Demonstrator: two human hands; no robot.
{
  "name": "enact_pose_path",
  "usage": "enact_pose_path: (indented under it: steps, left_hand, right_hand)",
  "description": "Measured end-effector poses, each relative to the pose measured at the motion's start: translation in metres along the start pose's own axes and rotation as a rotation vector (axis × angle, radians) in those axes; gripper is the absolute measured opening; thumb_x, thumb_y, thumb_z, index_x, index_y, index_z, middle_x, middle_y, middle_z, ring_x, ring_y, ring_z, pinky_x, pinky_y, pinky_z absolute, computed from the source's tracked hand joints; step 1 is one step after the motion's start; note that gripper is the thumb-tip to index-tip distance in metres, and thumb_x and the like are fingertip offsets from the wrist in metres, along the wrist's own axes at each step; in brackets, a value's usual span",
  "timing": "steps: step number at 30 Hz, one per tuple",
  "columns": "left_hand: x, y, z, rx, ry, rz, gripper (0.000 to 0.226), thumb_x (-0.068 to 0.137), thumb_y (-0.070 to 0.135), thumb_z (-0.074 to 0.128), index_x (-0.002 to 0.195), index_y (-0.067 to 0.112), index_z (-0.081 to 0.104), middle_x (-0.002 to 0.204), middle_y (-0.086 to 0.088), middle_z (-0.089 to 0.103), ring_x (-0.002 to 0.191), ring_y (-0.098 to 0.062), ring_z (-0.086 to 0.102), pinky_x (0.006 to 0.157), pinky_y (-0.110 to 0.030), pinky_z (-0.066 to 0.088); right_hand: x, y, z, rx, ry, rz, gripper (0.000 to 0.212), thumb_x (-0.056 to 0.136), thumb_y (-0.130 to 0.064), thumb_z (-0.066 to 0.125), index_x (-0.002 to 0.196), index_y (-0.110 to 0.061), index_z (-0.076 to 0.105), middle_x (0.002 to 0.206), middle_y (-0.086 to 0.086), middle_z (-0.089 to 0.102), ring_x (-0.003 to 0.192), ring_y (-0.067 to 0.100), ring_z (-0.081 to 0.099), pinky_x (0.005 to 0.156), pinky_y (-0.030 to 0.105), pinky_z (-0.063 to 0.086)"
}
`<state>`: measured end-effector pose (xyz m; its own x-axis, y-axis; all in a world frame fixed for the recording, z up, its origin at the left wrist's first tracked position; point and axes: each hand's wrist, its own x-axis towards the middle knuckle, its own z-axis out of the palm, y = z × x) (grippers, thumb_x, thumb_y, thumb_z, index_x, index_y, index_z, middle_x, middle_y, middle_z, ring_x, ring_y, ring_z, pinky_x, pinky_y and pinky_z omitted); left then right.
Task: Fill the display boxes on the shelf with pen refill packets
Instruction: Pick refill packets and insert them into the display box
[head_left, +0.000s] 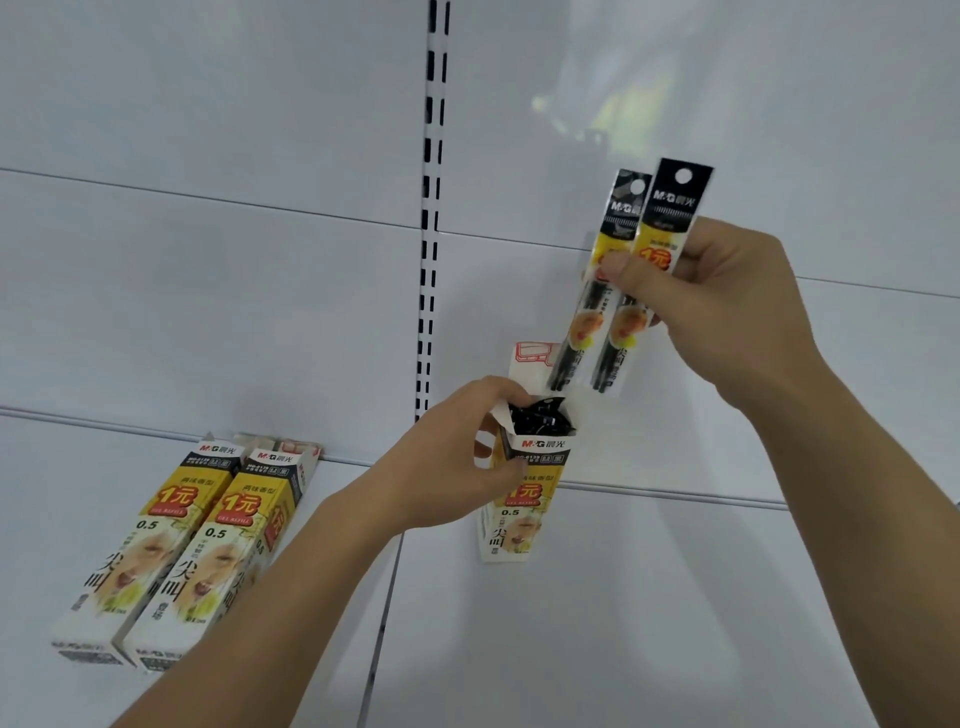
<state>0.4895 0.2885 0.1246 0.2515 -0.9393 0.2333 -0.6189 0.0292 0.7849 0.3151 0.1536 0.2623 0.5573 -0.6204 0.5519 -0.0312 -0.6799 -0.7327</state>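
Left hand: the left hand (457, 457) grips the upper part of an open display box (522, 499), fingers curled round its left side and thumb across the printed front.
Open display box: it stands upright on the white shelf (675, 597), close to the back panel; its top flap (532, 364) is raised behind the opening, and dark packet tops (543, 418) show inside the mouth.
Right hand: the right hand (717, 291) pinches two pen refill packets (621, 291) side by side, thumb across their fronts at mid-height and fingers behind them.
Pen refill packets: the two are held nearly upright, tilted a little to the right at the top, black header cards with hang holes uppermost; their lower ends hang just above and to the right of the box opening, not inside it.
Other boxes: two more display boxes (171, 551) of the same yellow, black and white print stand touching each other on the shelf well to the left, leaning back.
Shelf unit: a slotted upright rail (431, 208) runs down the white back panel (208, 286) between the left pair and the held box.
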Motion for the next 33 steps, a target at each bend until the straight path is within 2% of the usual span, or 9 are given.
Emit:
enact_pose_path:
  steps: [6,11,15,17,20,23,27,30,33]
  left_hand:
    - [0.002,0.001,0.002,-0.013,-0.002,0.009,0.05,0.093,0.027,0.077,0.133,0.042,0.051,0.133,0.024,0.056,0.113,-0.003,0.062,0.095,-0.028,0.059]
    - [0.002,-0.002,0.003,-0.027,0.007,0.015,0.05,0.093,0.025,0.077,0.134,0.039,0.052,0.134,0.024,0.055,0.113,-0.002,0.062,0.095,-0.029,0.058]
    - [0.0,-0.002,0.004,-0.028,0.014,0.023,0.051,0.093,0.026,0.076,0.136,0.039,0.051,0.135,0.023,0.056,0.113,-0.002,0.062,0.096,-0.031,0.058]
    - [0.0,-0.003,0.004,-0.025,0.014,0.025,0.052,0.093,0.026,0.076,0.136,0.041,0.05,0.134,0.023,0.056,0.114,-0.003,0.061,0.097,-0.032,0.058]
    - [-0.001,-0.004,0.004,-0.018,0.019,0.012,0.053,0.093,0.028,0.076,0.136,0.042,0.048,0.133,0.023,0.057,0.115,-0.004,0.061,0.096,-0.033,0.059]
    - [-0.001,-0.003,0.003,-0.022,0.029,-0.001,0.055,0.093,0.027,0.076,0.137,0.042,0.047,0.133,0.023,0.057,0.115,-0.002,0.06,0.097,-0.03,0.058]
    - [-0.002,-0.002,0.003,-0.019,0.027,0.003,0.058,0.094,0.026,0.076,0.14,0.042,0.044,0.136,0.025,0.055,0.115,0.0,0.058,0.097,-0.028,0.057]
    - [-0.003,-0.001,0.003,-0.016,0.03,0.005,0.059,0.094,0.027,0.075,0.142,0.042,0.044,0.137,0.025,0.055,0.116,0.002,0.056,0.097,-0.027,0.057]
    - [-0.004,-0.001,0.002,-0.013,0.028,0.004,0.06,0.094,0.028,0.075,0.143,0.041,0.043,0.138,0.027,0.053,0.116,0.005,0.055,0.097,-0.027,0.056]
  right_hand:
    - [0.006,-0.003,0.005,0.011,-0.055,-0.029,0.008,0.096,-0.02,0.075,0.103,-0.02,0.08,0.091,0.003,0.081,0.07,0.037,0.073,0.074,0.051,0.062]
    - [0.002,0.011,0.011,-0.056,-0.153,0.033,0.005,0.095,-0.019,0.076,0.098,-0.021,0.08,0.085,0.006,0.079,0.07,0.043,0.068,0.07,0.047,0.059]
    - [0.004,0.022,0.007,-0.095,-0.27,0.132,0.004,0.09,-0.027,0.081,0.087,-0.026,0.081,0.072,-0.005,0.075,0.056,0.017,0.058,0.062,0.031,0.049]
    - [0.003,0.028,0.008,-0.192,-0.342,0.174,0.017,0.085,-0.035,0.085,0.07,-0.034,0.077,0.06,-0.011,0.063,0.052,0.008,0.051,0.058,0.025,0.04]
    - [-0.001,0.039,0.014,-0.346,-0.407,0.173,0.028,0.087,-0.038,0.083,0.062,-0.037,0.069,0.073,-0.012,0.063,0.061,0.002,0.054,0.064,0.027,0.038]
    - [-0.004,0.042,0.013,-0.463,-0.401,0.065,0.023,0.102,-0.036,0.063,0.081,-0.03,0.065,0.075,-0.006,0.062,0.064,0.002,0.054,0.065,0.028,0.039]
    - [-0.002,0.034,0.014,-0.363,-0.269,-0.077,0.02,0.109,-0.026,0.049,0.12,-0.035,0.064,0.087,-0.013,0.066,0.074,-0.004,0.058,0.065,0.006,0.038]
    - [0.0,0.035,0.024,-0.543,-0.28,-0.29,0.015,0.101,-0.036,0.064,0.101,-0.024,0.072,0.087,-0.009,0.061,0.075,-0.006,0.053,0.065,0.012,0.034]
    - [0.001,0.041,0.025,-0.565,-0.329,-0.376,0.011,0.097,-0.029,0.072,0.091,-0.021,0.076,0.082,-0.011,0.06,0.069,0.001,0.054,0.064,0.019,0.038]
